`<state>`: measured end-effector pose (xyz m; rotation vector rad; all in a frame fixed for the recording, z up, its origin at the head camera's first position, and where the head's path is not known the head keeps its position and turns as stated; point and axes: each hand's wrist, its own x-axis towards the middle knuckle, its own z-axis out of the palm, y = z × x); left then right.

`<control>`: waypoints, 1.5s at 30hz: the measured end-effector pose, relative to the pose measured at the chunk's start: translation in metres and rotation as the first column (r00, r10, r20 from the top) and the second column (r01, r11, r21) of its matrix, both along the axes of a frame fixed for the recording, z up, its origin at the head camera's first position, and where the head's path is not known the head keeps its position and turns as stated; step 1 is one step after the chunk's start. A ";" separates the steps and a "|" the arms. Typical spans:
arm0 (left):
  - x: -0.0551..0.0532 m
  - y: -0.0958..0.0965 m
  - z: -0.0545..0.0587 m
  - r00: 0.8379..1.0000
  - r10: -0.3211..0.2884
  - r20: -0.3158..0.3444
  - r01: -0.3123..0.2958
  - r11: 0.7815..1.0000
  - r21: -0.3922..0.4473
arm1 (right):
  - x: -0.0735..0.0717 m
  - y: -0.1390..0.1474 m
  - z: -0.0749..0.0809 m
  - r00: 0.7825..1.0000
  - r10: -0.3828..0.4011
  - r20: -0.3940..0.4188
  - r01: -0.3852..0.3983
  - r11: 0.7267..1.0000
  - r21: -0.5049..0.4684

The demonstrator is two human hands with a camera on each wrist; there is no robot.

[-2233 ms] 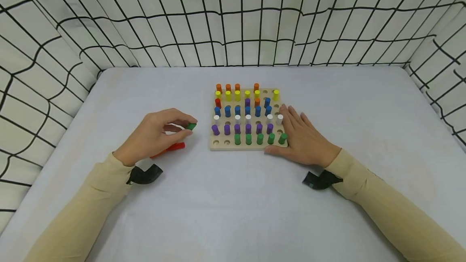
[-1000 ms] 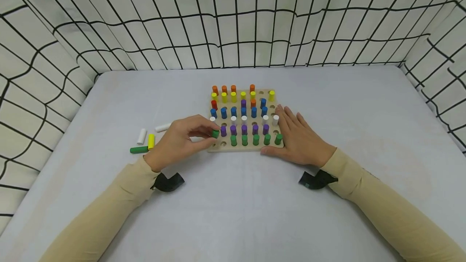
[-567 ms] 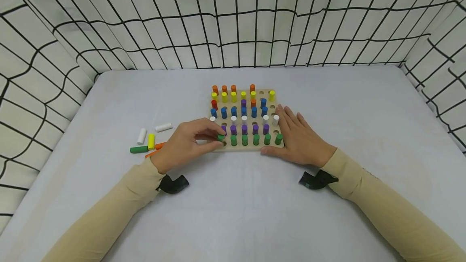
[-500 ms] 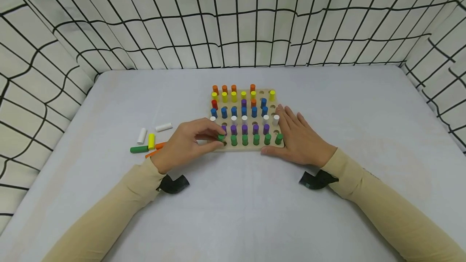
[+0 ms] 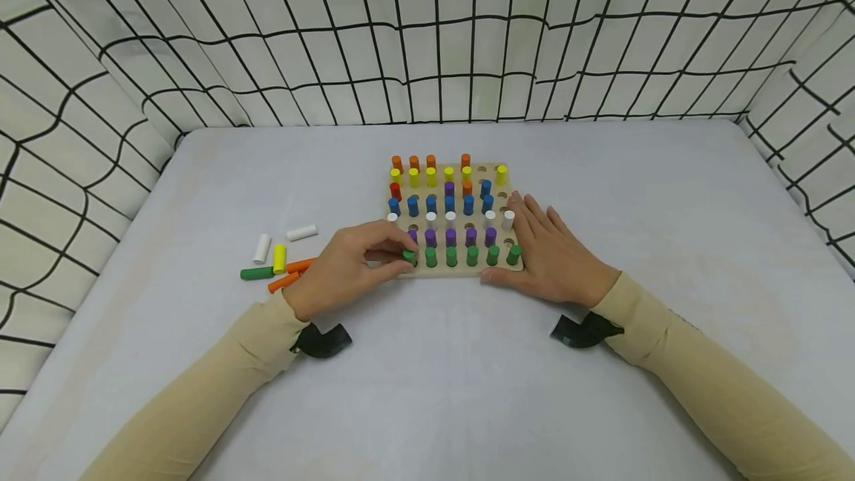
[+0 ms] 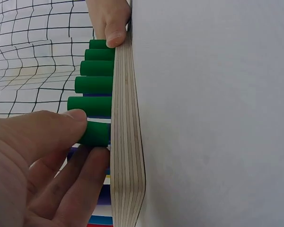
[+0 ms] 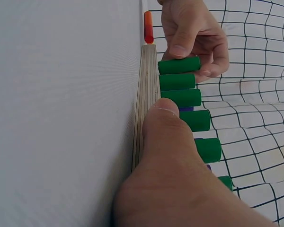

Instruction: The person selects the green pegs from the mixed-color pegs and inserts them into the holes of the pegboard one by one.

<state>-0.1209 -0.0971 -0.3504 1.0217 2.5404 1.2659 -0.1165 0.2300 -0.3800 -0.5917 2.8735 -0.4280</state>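
Note:
My left hand point(image 5: 354, 264) pinches a green peg point(image 6: 95, 133) between thumb and fingers. That peg stands nearly upright over the second hole from the left in the front row of a wooden pegboard point(image 5: 461, 272), its lower end right at the board's face in the left wrist view. Further along the same row stand several green pegs point(image 5: 472, 256). Across the board's right edge rests my right hand point(image 5: 557, 254), fingers stretched forward and thumb point(image 7: 165, 118) along the front edge. The front-left hole is hidden behind the left fingers.
Left of the board lie loose pegs: two white point(image 5: 302, 232), a yellow one point(image 5: 279, 259), a green one point(image 5: 257, 273) and orange ones point(image 5: 283, 282), partly behind the left hand. Rows of purple, white, blue, yellow and orange pegs point(image 5: 430, 162) fill the board. Black-grid netting point(image 5: 454, 50) rises beyond the table.
My left hand has carried the green peg rightward from beside the board to its front row and turned it upright. Loose pegs at left are uncovered. The right hand keeps its place.

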 end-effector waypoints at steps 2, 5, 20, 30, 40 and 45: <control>0.001 0.000 0.000 1.000 0.006 0.002 -0.006 1.000 0.000 | 0.000 0.000 0.000 1.000 -0.002 0.002 0.002 1.000 0.000; 0.001 0.000 -0.001 1.000 0.012 0.003 -0.012 1.000 0.000 | 0.000 -0.001 0.000 1.000 -0.003 0.006 0.003 1.000 -0.003; 0.001 0.001 -0.002 1.000 0.017 -0.012 -0.017 1.000 -0.006 | 0.000 0.000 -0.003 1.000 -0.007 0.002 0.007 1.000 -0.004; 0.001 0.001 -0.001 1.000 0.019 -0.010 -0.019 1.000 -0.003 | 0.000 0.000 -0.001 1.000 -0.007 0.002 0.007 1.000 -0.010; 0.002 -0.002 0.005 0.999 0.035 -0.029 -0.035 0.999 0.007 | 0.001 0.000 -0.002 1.000 -0.003 -0.012 0.003 1.000 -0.011; 0.000 -0.006 0.013 0.995 0.051 -0.083 -0.050 0.999 0.016 | 0.000 -0.001 -0.001 1.000 -0.003 -0.005 0.003 1.000 -0.005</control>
